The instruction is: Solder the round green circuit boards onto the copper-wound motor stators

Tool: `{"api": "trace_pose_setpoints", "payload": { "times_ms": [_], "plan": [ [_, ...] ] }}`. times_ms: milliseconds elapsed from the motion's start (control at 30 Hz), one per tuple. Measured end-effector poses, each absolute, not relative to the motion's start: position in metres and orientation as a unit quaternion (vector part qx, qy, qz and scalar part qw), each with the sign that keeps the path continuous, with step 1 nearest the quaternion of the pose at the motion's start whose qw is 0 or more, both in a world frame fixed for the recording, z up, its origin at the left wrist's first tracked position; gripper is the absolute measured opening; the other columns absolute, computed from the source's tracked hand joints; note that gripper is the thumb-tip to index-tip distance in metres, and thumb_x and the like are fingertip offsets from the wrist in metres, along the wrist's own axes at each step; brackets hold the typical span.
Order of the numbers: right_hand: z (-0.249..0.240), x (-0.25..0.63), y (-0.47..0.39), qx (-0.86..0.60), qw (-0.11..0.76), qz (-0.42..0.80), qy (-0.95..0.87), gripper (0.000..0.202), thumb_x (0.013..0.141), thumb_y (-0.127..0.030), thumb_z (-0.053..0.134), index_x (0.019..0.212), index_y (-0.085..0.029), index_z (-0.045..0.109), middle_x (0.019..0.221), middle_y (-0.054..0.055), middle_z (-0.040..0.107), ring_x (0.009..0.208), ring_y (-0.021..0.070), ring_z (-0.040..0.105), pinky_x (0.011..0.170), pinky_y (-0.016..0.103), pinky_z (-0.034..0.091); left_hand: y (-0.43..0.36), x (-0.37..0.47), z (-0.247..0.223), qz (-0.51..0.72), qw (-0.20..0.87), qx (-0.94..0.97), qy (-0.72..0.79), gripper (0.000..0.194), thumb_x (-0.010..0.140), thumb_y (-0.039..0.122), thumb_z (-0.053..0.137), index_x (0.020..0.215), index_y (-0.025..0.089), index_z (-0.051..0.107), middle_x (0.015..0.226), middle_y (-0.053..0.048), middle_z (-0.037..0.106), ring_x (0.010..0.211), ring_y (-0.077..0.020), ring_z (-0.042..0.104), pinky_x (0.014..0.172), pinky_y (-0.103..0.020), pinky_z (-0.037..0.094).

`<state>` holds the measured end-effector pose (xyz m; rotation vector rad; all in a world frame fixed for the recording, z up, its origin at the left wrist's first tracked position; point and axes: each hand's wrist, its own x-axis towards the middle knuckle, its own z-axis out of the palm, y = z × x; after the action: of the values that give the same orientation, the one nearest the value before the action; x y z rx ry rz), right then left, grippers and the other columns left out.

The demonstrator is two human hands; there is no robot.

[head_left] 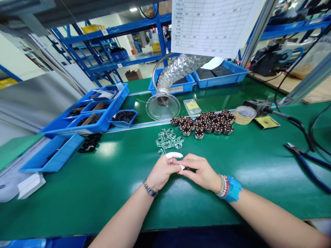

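Observation:
My left hand (165, 170), with white covers on the index finger and thumb, meets my right hand (199, 169) above the green mat. Fingers of both hands close round a small dark part (188, 168), mostly hidden between them; I cannot make out what it is. Just beyond my left hand lies a loose pile of small green circuit boards (168, 138). Several copper-wound stator cores (207, 122) stand grouped behind my right hand.
Blue bins (103, 117) with dark parts stand at the left. A clear suction hood (163, 106) on a foil duct rises at the back centre. Pliers (305, 155) and a tape roll (244, 114) lie at the right. A paper form (212, 27) hangs above.

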<state>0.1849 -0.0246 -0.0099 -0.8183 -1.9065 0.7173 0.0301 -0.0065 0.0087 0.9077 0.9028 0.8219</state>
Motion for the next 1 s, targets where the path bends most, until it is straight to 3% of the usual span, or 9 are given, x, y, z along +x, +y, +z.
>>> {"api": "trace_pose_setpoints", "payload": {
  "times_ms": [200, 433, 1000],
  "plan": [
    [-0.008, 0.182, -0.026, -0.323, 0.450, 0.263, -0.790, 0.023, 0.075, -0.024, 0.063, 0.098, -0.019, 0.064, 0.082, 0.005, 0.065, 0.077, 0.0150, 0.057, 0.069, 0.028, 0.048, -0.009, 0.033, 0.005, 0.345, 0.713, 0.447, 0.415, 0.035, 0.052, 0.004, 0.071, 0.085, 0.013, 0.062, 0.052, 0.007, 0.048, 0.047, -0.0034, 0.040, 0.048, -0.016, 0.028],
    [-0.001, 0.182, -0.026, -0.322, 0.465, 0.285, -0.774, 0.021, 0.073, -0.020, 0.065, 0.093, -0.016, 0.065, 0.082, 0.006, 0.063, 0.077, 0.0141, 0.057, 0.070, 0.027, 0.048, -0.007, 0.032, 0.012, 0.338, 0.752, 0.417, 0.383, 0.033, 0.051, 0.008, 0.074, 0.082, 0.012, 0.064, 0.069, -0.001, 0.062, 0.065, -0.0093, 0.054, 0.063, -0.020, 0.040],
    [0.001, 0.182, -0.031, -0.324, 0.498, 0.257, -0.762, 0.018, 0.077, -0.022, 0.060, 0.094, -0.019, 0.064, 0.079, 0.004, 0.063, 0.073, 0.0137, 0.057, 0.065, 0.027, 0.049, -0.003, 0.020, 0.009, 0.300, 0.807, 0.405, 0.309, 0.037, 0.061, 0.015, 0.073, 0.098, 0.014, 0.065, 0.077, -0.005, 0.065, 0.064, -0.0113, 0.056, 0.062, -0.021, 0.042]
  ]
}}
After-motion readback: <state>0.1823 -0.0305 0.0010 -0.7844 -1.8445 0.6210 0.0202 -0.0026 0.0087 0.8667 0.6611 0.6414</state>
